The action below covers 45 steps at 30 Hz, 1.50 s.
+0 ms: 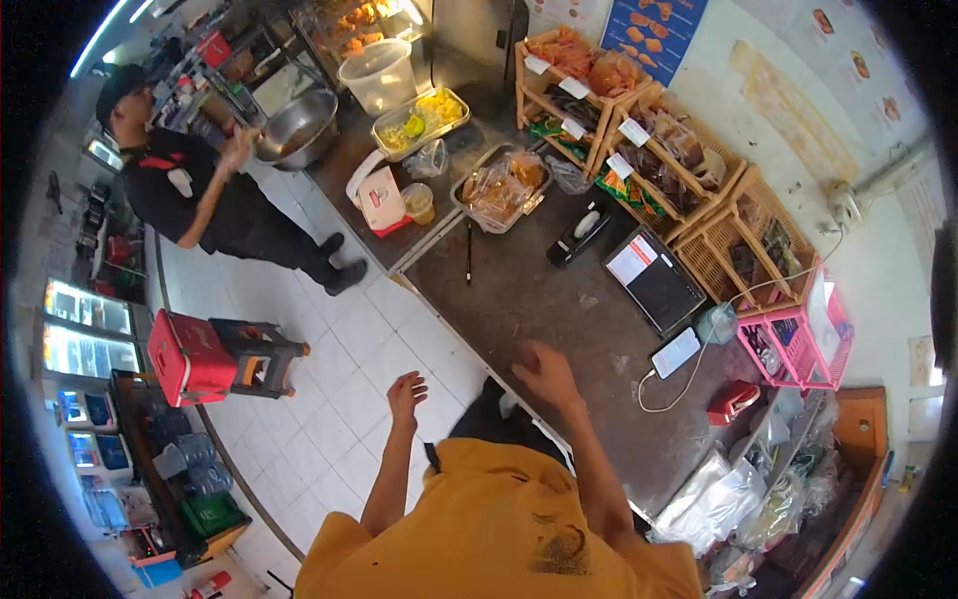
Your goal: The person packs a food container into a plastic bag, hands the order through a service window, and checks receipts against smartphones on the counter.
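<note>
My left hand (406, 399) hangs in the air over the white tiled floor, fingers apart, holding nothing. Above the near edge of the dark counter (519, 309) is my right hand (547, 374), its fingers loosely bent with nothing seen in them. Ahead of it on the counter lie a black pen (469, 252) and a black tape dispenser (579, 235). To its right are a tablet-like device (654, 280) with a partly lit screen and a phone (676, 353) plugged into a white cable.
Wicker racks (689, 160) of packaged food line the wall beside a pink basket (798, 339). Food trays (421, 122) and a plastic tub (379, 75) stand farther back. A co-worker (190, 190) holds a metal bowl (297, 128) at left. A red cooler (192, 357) stands near a stool.
</note>
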{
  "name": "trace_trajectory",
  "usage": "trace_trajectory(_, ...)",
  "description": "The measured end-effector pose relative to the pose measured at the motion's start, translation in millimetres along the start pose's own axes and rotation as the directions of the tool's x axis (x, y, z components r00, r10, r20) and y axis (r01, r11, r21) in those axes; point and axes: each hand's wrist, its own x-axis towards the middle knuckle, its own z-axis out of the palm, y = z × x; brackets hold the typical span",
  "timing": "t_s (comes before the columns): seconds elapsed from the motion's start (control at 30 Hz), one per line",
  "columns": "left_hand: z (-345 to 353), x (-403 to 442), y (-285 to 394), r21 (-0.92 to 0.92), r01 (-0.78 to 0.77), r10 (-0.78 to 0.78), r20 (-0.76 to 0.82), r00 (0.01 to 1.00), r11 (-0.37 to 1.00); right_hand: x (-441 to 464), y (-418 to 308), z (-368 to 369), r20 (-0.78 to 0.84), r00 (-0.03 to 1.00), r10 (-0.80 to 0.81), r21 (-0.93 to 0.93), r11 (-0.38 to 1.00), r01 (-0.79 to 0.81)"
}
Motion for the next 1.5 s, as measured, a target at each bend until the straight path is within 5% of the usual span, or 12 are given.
trace_trajectory(0.23, -77.9, 18.5, -72.9, -0.3, 0.28, -0.305, -0.039, 0.952, 0.912, 232.7, -84.2, 71.9, -0.041, 0.986, -0.164, -0.279, 0.949, 0.147)
trace_trajectory(0.37, -71.9, 58.7, -4.3, -0.168, 0.235, -0.264, -0.176, 0.948, 0.957, 392.9, -119.7, 129.7, 0.224, 0.941, -0.253, -0.419, 0.847, 0.327)
trace_trajectory(0.43, -92.2, 96.9, 19.8, -0.068, 0.088, -0.094, -0.082, 0.992, 0.994, 406.1, -124.9, 165.5, -0.11, 0.979, -0.172, -0.425, 0.899, 0.111)
trace_trajectory(0.57, -91.3, 164.8, 117.1, 0.121, 0.068, -0.043, -0.202, 0.979, 0.99, 444.6, -98.1, 193.7, -0.047, 0.99, -0.136, -0.384, 0.917, 0.108)
trace_trajectory(0.63, -89.3, 192.6, 139.2, 0.22, -0.026, 0.025, 0.004, 1.0, 0.975, 374.0, -92.1, 150.1, -0.04, 0.943, -0.33, -0.409, 0.867, 0.286)
trace_trajectory(0.77, 2.7, 215.0, 181.1, 0.339, -0.134, 0.071, 0.192, 0.979, 0.931, 206.8, -50.8, 48.8, -0.154, 0.982, 0.113, -0.137, 0.981, -0.135)
trace_trajectory(0.9, 128.3, 194.8, 196.4, 0.187, -0.308, 0.164, 0.542, 0.825, 0.933, 34.8, 10.2, -21.7, -0.446, 0.543, 0.711, -0.082, 0.571, -0.817)
trace_trajectory(1.07, 260.5, 35.9, 160.9, 0.142, -0.344, 0.097, 0.8, 0.592, 0.928, -95.4, 101.7, -51.4, -0.562, 0.276, 0.78, 0.107, 0.4, -0.91)
trace_trajectory(1.27, 275.0, -89.5, 49.1, 0.302, -0.326, -0.026, 0.767, 0.641, 0.896, -185.3, 171.5, -188.1, -0.694, 0.586, 0.418, -0.081, 0.763, -0.641)
trace_trajectory(1.3, 267.3, -105.1, 40.3, 0.313, -0.304, -0.029, 0.738, 0.674, 0.9, -194.5, 163.8, -247.8, -0.931, 0.36, 0.067, -0.156, 0.817, -0.555)
trace_trajectory(1.4, 239.1, -127.6, 17.3, 0.326, -0.261, -0.014, 0.649, 0.761, 0.909, -187.7, 159.5, -424.6, -0.995, 0.027, -0.099, -0.1, 0.89, -0.445)
trace_trajectory(1.5, 235.2, -162.7, 16.1, 0.292, -0.239, 0.048, 0.536, 0.843, 0.926, -148.6, 190.0, -523.1, -0.938, 0.338, -0.08, -0.155, 0.967, -0.2)
